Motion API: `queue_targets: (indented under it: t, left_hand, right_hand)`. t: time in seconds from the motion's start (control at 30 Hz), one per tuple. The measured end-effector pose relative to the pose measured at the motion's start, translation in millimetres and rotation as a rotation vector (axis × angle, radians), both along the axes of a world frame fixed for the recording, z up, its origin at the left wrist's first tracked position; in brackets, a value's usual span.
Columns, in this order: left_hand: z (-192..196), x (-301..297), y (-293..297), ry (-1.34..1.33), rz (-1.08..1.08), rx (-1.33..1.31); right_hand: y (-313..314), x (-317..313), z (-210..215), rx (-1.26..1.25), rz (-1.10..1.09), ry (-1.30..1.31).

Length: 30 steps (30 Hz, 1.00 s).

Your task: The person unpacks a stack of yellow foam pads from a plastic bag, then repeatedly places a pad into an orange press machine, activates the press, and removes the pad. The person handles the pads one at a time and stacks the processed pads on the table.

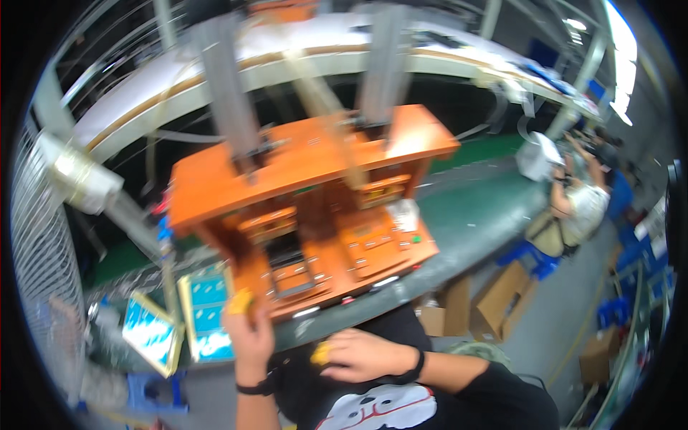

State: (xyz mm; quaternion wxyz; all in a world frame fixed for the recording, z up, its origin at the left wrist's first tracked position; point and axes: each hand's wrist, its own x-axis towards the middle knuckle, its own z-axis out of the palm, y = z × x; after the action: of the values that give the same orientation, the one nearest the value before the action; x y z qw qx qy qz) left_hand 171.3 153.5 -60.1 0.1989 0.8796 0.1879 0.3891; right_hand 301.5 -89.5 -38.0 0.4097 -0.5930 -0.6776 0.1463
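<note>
An orange bench fixture [301, 161] stands in front of me, with two grey cylinders on its top plate and two low stations underneath. At its front left corner my left hand [251, 340] is closed on a small orange-yellow block [241, 301]; blur hides the block's exact kind. My right hand [369, 356] is near my body, fingers curled around a small yellow piece [320, 352] whose shape is partly hidden. A black flat insert [285, 251] sits in the left station. On the right station's side lies a crumpled white piece [405, 213].
Two blue sheets with cream borders, one upright [208, 312] and one tilted [149, 330], lie left of the fixture on the green bench [473, 208]. Cardboard boxes [502, 301] stand on the floor at right. A seated person [577, 204] works farther along the bench.
</note>
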Motion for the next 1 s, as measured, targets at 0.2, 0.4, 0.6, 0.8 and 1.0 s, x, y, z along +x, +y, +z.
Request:
queue_targets:
  t: [0.2,0.4,0.6,0.8,1.0]
  left_hand:
    - [-3,-15,-6,0.054,-0.024,0.017]
    - [-7,-24,-10,-0.006,-0.024,-0.086]
    - [-59,-104,15,-0.011,0.281,-0.135]
    - [-83,-137,20,0.336,0.285,-0.131]
    - [-95,-131,15,0.289,0.353,-0.16]
  right_hand:
    - [-20,13,-8,-0.246,-0.06,-0.047]
    - [8,7,-5,-0.224,0.044,-0.015]
    - [33,-3,-42,-0.296,0.201,0.086]
    - [82,-26,-63,-0.369,0.2,0.154]
    - [141,-55,-89,-0.087,0.185,-0.006]
